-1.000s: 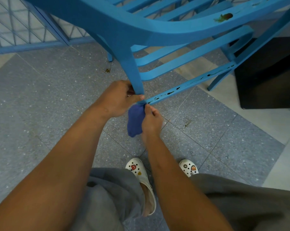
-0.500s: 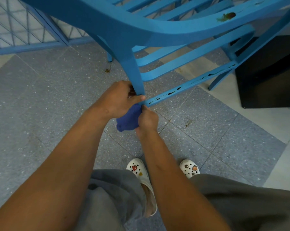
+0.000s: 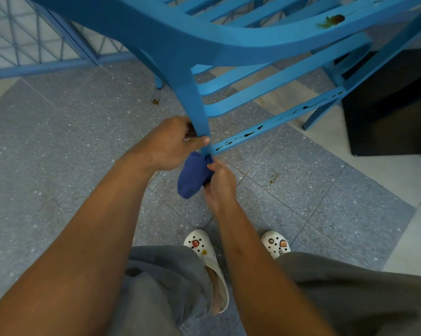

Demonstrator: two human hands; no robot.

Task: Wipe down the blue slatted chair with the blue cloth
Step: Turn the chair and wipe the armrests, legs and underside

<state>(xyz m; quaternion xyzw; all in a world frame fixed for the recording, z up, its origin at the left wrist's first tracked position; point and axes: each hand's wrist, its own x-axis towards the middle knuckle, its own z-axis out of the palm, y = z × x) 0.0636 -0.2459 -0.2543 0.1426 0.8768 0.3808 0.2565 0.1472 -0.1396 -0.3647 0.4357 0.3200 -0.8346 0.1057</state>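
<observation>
The chair (image 3: 229, 44) is tipped over the floor (image 3: 59, 154), its seat frame high above the hands and one leg (image 3: 199, 117) running down to them. The left hand (image 3: 170, 144) grips that leg near its lower end, fingers curled behind it and the thumb laid across its front. Just below that grip the right hand (image 3: 220, 180) holds the cloth (image 3: 192, 175), fingers closed round its upper edge, pressing it against the bottom of the leg where a side rail (image 3: 277, 120) joins. Most of the cloth hangs bunched to the left of the right hand, under the left hand's heel. The rail runs up and to the right from the grip and carries dark streaks along its face. Higher up, on the seat frame, sits a brownish-green stain (image 3: 330, 20). Below the hands, on the floor, stand two white clogs (image 3: 204, 253) with small charms, and grey trouser legs (image 3: 161, 287) fill the bottom edge. A black box (image 3: 393, 105) stands far to the right.
</observation>
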